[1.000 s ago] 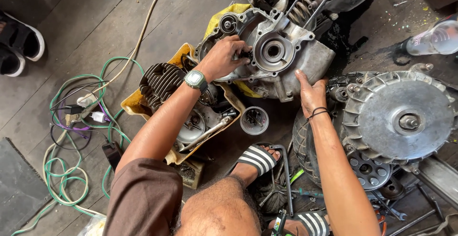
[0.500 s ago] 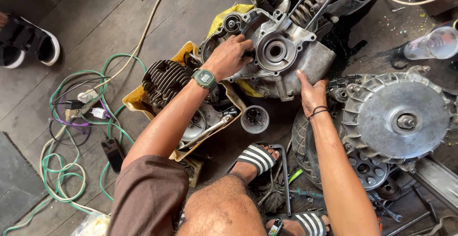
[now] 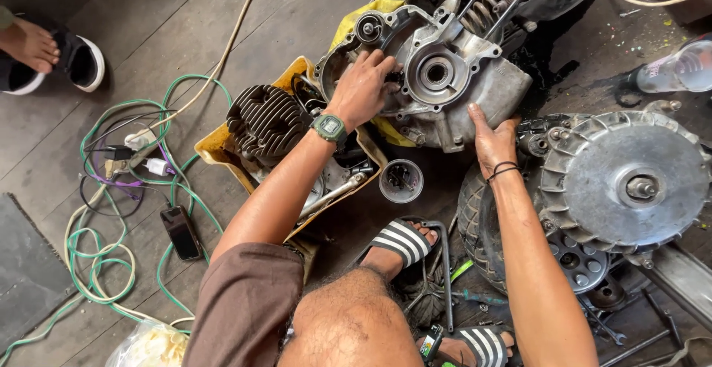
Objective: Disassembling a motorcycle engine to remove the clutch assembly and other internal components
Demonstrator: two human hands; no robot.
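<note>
Fingers of the left hand (image 3: 363,85) curl loosely, tips pressed into the recess of the grey engine casing (image 3: 437,77) just beside its round bearing bore; nothing gripped, only touching. Right hand (image 3: 491,138) lies nearly flat, fingers together and extended, palm against the casing's lower right edge, bracing it without closing around it. Casing sits on the dark wooden floor, tilted against a yellow cloth (image 3: 363,17), near the top centre of view. Finned black cylinder (image 3: 267,123) rests in a yellow tray (image 3: 215,148) just left of the left wrist. Small cup of parts (image 3: 401,181) stands below the casing, between the forearms. Large round clutch housing (image 3: 627,181) lies right of the right hand.

Since half a second ago: left hand has slid lower and further into the casing recess; right hand holds the same spot.
</note>
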